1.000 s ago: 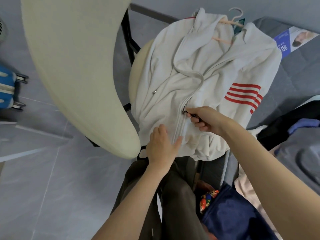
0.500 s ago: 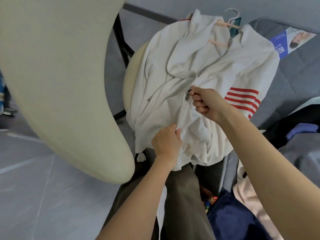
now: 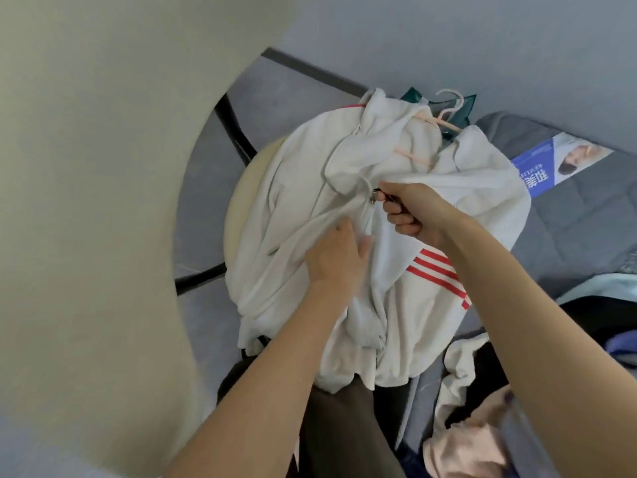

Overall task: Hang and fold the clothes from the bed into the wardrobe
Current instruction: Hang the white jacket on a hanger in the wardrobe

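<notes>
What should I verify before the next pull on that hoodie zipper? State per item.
1. Right hand pinches the zipper pull: ok.
2. Left hand lies on the white hoodie just below the pull: ok. Whether it actually grips the fabric: cannot tell, blurred.
3. Pink hanger sits in the neck with its hook out: ok.
4. Drawstring clear of the pull: cannot tell, it loops close by.
5. Hoodie is supported on the chair seat: ok, though its hem hangs over the near edge.

Blue leaflet point(image 3: 551, 163) on grey bed point(image 3: 568, 215): large white characters, upside down, not legible.
</notes>
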Demonstrator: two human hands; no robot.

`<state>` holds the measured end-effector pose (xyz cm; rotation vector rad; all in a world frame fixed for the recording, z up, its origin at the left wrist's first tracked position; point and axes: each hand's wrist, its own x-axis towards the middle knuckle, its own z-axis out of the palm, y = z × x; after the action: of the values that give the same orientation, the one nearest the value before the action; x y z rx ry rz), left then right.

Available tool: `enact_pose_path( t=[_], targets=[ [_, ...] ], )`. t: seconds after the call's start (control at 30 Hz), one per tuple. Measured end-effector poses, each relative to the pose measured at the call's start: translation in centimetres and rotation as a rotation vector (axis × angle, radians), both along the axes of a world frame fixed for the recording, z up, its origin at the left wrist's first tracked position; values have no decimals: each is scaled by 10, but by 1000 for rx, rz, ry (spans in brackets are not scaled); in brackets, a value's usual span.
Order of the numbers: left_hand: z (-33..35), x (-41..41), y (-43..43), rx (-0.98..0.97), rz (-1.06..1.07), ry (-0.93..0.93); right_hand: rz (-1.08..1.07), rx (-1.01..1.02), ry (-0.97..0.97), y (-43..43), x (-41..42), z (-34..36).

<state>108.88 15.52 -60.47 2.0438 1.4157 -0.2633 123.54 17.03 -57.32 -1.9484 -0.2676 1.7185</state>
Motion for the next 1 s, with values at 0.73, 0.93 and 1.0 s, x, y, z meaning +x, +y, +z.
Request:
enact_pose_path(
  t=[0.73,0.93,1.0],
  targets=[
    [-24,44,50,-397,-138,328,-609,197,68,54,99,-13],
    [-37,55,43,-424,-257,487,-675,304,26,50,123,-20],
    [-37,56,41,-389,-334,520,-589,245,-80,48,126,-23]
  ],
)
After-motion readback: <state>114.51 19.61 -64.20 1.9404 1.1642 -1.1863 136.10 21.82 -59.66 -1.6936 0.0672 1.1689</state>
